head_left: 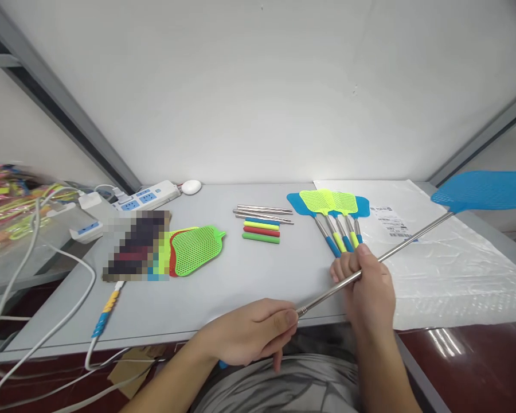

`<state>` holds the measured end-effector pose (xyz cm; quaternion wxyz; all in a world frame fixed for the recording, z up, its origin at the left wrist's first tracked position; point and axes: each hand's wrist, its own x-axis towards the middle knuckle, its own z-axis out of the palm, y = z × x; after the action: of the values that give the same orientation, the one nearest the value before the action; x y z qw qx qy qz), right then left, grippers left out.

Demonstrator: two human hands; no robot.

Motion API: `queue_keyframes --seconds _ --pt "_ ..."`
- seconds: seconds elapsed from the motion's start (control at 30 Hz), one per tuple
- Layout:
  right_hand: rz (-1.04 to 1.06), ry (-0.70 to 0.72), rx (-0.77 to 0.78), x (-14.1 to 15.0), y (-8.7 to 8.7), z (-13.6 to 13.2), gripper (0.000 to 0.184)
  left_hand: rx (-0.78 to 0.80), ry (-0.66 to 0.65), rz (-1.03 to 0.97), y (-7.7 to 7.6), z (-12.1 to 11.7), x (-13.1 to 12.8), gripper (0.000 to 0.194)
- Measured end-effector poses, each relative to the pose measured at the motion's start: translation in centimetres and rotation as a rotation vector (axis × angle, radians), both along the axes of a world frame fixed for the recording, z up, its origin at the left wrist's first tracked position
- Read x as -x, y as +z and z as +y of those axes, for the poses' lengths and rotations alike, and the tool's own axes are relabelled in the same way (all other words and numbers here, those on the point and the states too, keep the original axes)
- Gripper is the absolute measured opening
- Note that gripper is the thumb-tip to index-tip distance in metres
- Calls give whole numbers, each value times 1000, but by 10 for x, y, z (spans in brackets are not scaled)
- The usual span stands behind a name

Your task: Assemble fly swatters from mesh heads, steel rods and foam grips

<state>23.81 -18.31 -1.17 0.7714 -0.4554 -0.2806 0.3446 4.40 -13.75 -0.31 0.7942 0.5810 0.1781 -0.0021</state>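
A fly swatter (pixel 484 192) with a blue mesh head and a long metal rod slants across the front of the table, its head up at the right. My left hand (pixel 258 330) is wrapped round the lower end, and a bit of blue handle shows below that hand. Higher on the rod, my right hand (pixel 367 287) is closed with thumb and fingers about the metal. Just beyond the right hand lie several assembled fly swatters (pixel 327 202) in blue and yellow, heads overlapping and handles fanned toward me.
Metal rods (pixel 264 213) and coloured handle tubes (pixel 261 232) lie mid-table. Loose swatter heads (pixel 200 250) sit beside a pixelated flat object (pixel 133 246). At left are power strips (pixel 148 196), a white cable (pixel 36 223) and bagged items (pixel 8 218). White plastic wrap (pixel 451 258) covers the right side.
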Motion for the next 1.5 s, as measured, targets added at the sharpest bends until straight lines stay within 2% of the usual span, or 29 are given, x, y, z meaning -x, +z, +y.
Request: queue_keyframes --seconds 0.07,0.17,0.23,0.3,0.4,0.5,0.57,0.67,0.73,0.8,0.9,1.07,1.17,1.3,1.4,1.5 --pt "22 36 43 21 -9 -2 49 -5 5 15 1 1 2 47" --pt "-183 265 182 46 -22 -13 47 -5 -3 10 2 1 3 46" --pt "-321 392 236 48 -25 -20 47 -29 -6 8 1 1 2 46" --pt "-399 429 246 36 -23 -22 47 -50 2 0 0 0 1 46" --pt "-419 353 230 8 -16 -18 47 -53 -5 -17 -2 0 -1 45" --pt "-314 219 166 -6 -13 -11 47 -46 -17 -14 -1 1 -2 46" --pt "-204 174 116 1 -16 -9 49 -34 -13 -5 0 1 -1 46" --pt "-102 193 113 25 -28 -11 50 -20 -3 14 3 1 1 46" --pt "-130 256 158 37 -36 -15 49 -25 1 43 3 1 2 47" --pt "-216 304 208 37 -39 -19 49 -34 -1 65 3 1 3 47" --pt "-296 243 217 15 -30 -21 48 -81 -13 49 1 0 4 48" --pt "-142 6 69 -23 -2 -21 50 -134 -22 52 -2 -3 5 48" --pt "-48 -9 35 -21 1 -21 51 -105 -39 56 -3 -1 7 47" --pt "-9 51 37 -5 -8 -24 50 -59 -92 112 3 5 11 42" --pt "-93 97 83 3 -14 -28 49 -217 -110 280 19 1 12 41" --pt "-177 162 150 7 -16 -30 48 -546 -56 356 35 -11 9 39"
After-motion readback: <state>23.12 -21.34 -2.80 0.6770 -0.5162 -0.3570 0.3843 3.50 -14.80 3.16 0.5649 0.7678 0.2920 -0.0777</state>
